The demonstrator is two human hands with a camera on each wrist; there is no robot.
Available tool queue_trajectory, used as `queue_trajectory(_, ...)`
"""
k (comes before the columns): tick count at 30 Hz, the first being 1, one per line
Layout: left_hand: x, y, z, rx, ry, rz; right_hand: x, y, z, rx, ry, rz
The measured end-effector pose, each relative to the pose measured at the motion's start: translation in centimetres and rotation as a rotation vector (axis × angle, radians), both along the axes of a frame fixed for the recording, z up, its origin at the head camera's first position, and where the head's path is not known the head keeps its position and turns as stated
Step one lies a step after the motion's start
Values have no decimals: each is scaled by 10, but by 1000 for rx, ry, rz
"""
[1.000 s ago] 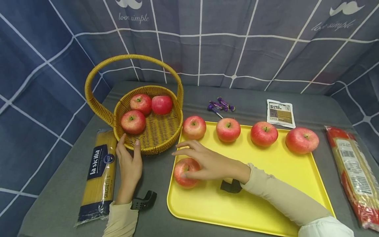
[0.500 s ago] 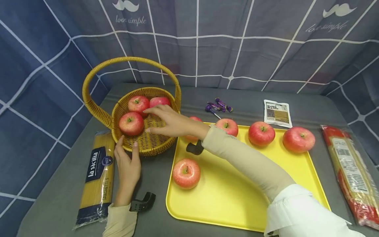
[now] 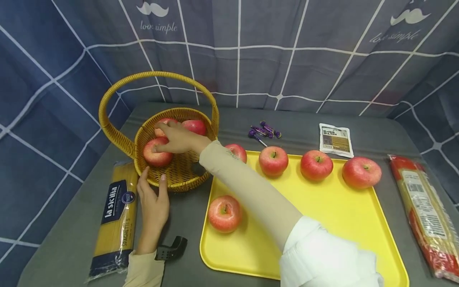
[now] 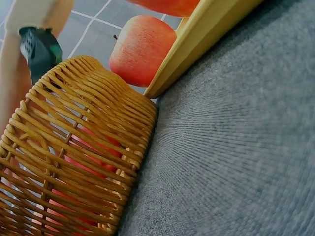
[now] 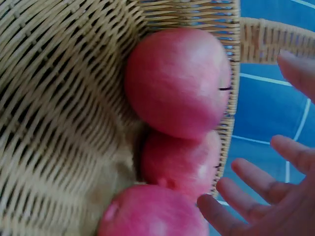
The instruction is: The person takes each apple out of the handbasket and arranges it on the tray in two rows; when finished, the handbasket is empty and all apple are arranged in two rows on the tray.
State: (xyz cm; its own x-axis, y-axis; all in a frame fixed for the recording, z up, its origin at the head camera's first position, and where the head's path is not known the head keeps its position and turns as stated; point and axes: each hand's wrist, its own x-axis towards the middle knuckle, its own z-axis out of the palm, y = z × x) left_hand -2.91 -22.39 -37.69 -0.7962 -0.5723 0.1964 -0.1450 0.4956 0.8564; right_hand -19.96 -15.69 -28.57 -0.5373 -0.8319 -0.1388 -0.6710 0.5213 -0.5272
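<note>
A yellow woven basket (image 3: 181, 175) with a tall handle holds three red apples: a front-left apple (image 3: 157, 154), a back-left one partly hidden, and a right apple (image 3: 195, 126). My right hand (image 3: 181, 138) reaches over them, palm down. In the right wrist view its fingers (image 5: 261, 182) are spread beside the apples (image 5: 177, 83) and grip none. My left hand (image 3: 154, 209) is at the basket's near rim, its thumb and fingers extended up to the wicker; in the left wrist view the basket's side (image 4: 74, 132) fills the left part.
A yellow tray (image 3: 322, 211) on the right carries an apple (image 3: 224, 214) near its left edge and several along its far edge. Spaghetti (image 3: 114, 219) lies left, a red noodle pack (image 3: 423, 211) right. Purple-wrapped candies (image 3: 263, 129) and a white pouch (image 3: 336, 139) lie behind.
My right hand has left the apple on the tray's left side and moved left and away, over the apples in the basket. The left hand stays at the rim.
</note>
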Motion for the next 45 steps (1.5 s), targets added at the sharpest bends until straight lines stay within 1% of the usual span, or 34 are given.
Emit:
queue_trajectory(4,0,-5,2,-11,23,6,-2,-8,-7,-8,-86,47)
queue_trajectory(6,1,-7,3,-15,23,10,-3,-9,-11,-23,-154,81)
queue_trajectory(8,1,-8,4,-14,18,9,-4,-9,-14,-9,-222,102)
queue_trajectory(11,0,-8,4,-16,15,10,-5,-9,-19,11,-299,98)
queue_trajectory(15,-2,-7,4,-21,17,10,-5,-8,-23,10,-345,83)
queue_trajectory(18,-2,-6,3,-24,14,16,-4,-7,-25,20,-356,117)
queue_trajectory(21,-2,-5,3,-19,10,18,-2,-7,-25,40,-328,173)
queue_trajectory(24,-2,-4,2,-12,7,14,0,-6,-25,29,-299,210)
queue_trajectory(29,-2,-3,1,-5,7,6,1,1,-23,-81,-270,247)
queue_trajectory(31,-2,-3,0,-2,9,3,1,7,-19,-127,-254,240)
queue_trajectory(33,-2,-3,-1,-4,9,4,3,16,-13,-166,-211,222)
queue_trajectory(37,-1,-2,-2,0,-5,9,11,42,6,-273,-150,198)
queue_trajectory(41,-1,0,-2,5,-14,10,25,79,27,-397,-105,210)
queue_trajectory(43,0,1,-1,11,-11,8,32,100,34,-434,-61,222)
queue_trajectory(45,1,1,-1,8,-4,9,40,124,38,-441,-25,207)
